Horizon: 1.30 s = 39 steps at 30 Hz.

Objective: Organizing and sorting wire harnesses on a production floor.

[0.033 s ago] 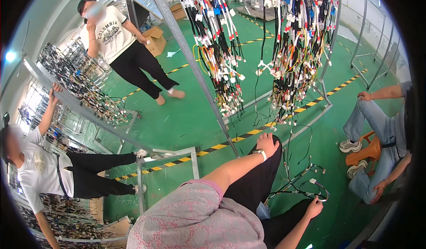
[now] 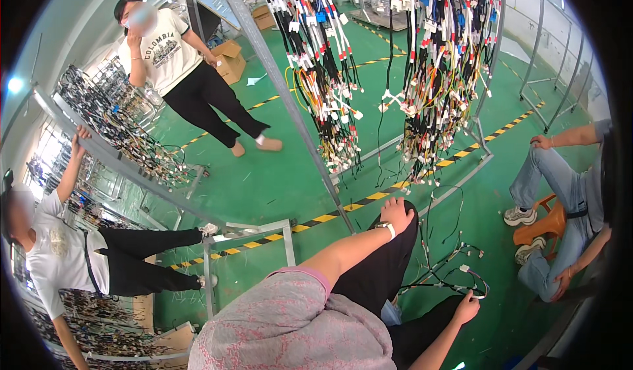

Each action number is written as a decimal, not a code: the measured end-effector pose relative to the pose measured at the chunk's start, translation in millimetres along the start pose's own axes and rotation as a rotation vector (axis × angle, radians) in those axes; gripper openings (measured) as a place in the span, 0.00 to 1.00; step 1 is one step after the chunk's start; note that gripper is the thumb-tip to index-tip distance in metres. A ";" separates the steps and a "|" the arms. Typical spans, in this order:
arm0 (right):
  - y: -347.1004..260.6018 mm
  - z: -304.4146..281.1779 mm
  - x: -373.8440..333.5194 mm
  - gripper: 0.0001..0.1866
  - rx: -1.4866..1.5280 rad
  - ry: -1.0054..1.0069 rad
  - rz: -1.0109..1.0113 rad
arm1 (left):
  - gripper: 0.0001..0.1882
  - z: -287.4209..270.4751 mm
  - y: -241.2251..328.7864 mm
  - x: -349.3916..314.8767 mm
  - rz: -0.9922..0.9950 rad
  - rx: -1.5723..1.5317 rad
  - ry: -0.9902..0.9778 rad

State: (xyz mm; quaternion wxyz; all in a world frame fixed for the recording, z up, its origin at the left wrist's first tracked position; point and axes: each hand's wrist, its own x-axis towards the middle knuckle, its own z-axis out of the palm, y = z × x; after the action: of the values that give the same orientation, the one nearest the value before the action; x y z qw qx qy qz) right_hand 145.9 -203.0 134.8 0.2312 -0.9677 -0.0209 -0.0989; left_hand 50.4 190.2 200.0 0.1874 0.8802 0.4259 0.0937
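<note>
My left hand (image 2: 397, 216) lies flat on my left knee, palm down, with its fingers stretched out and nothing in it. Lower right, my right hand (image 2: 467, 309) is closed in a pinch on a wiring harness (image 2: 443, 284), close to my right leg. Thin black, white and coloured wires with small white connectors make up this harness. Its looped end passes by my fingertips, and long strands spread over the green floor beyond my knees. My right fingertips partly hide the wire where they grip it.
Bundles of wiring harnesses (image 2: 443, 73) hang from a metal rack (image 2: 280, 83) ahead. Someone sits by an orange stool (image 2: 541, 226) at right. At far left a person (image 2: 62, 245) holds a rack rail, and another person (image 2: 175, 47) stands near a cardboard box (image 2: 229, 60).
The standing person's foot at upper left has shifted slightly to the right. Both of my hands and the held harness stay where they were.
</note>
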 end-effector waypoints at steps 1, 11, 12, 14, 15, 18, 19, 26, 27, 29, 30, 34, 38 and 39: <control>0.2 0.0 -0.2 0.24 -0.002 0.002 0.006 | 0.28 -0.3 0.4 0.2 0.006 0.000 -0.004; -5.1 -7.0 2.1 0.24 -0.035 -0.022 0.071 | 0.27 5.0 -5.1 4.1 0.032 -0.104 0.083; -9.8 -6.5 2.2 0.24 -0.022 -0.024 0.084 | 0.26 3.5 -9.0 2.3 0.020 -0.131 0.099; -15.2 -2.8 -0.6 0.20 0.014 0.046 0.061 | 0.23 -5.2 -14.9 -0.9 0.032 -0.261 0.104; -12.7 -2.6 -1.1 0.20 0.016 0.068 0.063 | 0.18 -10.2 -6.7 -4.7 0.013 -0.244 0.052; -1.8 -1.9 -3.2 0.19 -0.006 0.063 0.062 | 0.14 -64.5 54.2 -22.6 0.181 -0.956 -0.255; 1.2 -3.5 -4.4 0.20 -0.035 0.047 0.087 | 0.12 -99.0 83.5 -36.3 0.299 -1.044 -0.329; -43.8 -19.8 -3.2 0.20 0.082 -0.039 0.123 | 0.07 -334.4 178.3 -145.4 1.322 -1.752 -0.731; -42.1 -14.8 -1.5 0.20 -0.015 0.014 0.098 | 0.04 -353.3 182.3 -159.3 1.293 -1.874 -0.781; -11.4 0.1 3.1 0.20 -0.118 0.087 0.098 | 0.16 -372.7 197.5 -171.9 1.490 -2.084 -0.974; -9.7 0.8 4.1 0.20 -0.105 0.091 0.105 | 0.29 -378.0 205.0 -170.6 1.725 -2.133 -1.093; -8.8 -1.0 1.1 0.20 -0.064 0.083 0.084 | 0.24 -373.5 212.0 -189.1 1.681 -2.258 -1.334; -14.3 -1.4 -1.4 0.20 -0.035 0.052 0.095 | 0.18 -357.8 203.1 -194.1 1.537 -2.153 -1.578; -16.8 -1.6 -3.3 0.20 -0.050 0.034 0.089 | 0.16 -355.1 200.4 -191.0 1.524 -2.120 -1.628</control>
State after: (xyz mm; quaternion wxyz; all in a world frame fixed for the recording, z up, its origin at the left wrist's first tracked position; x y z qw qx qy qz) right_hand 140.9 -188.8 143.0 0.2114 -0.9713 0.0284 -0.1053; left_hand -40.0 15.5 605.0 0.7910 0.1598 -0.5856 -0.0765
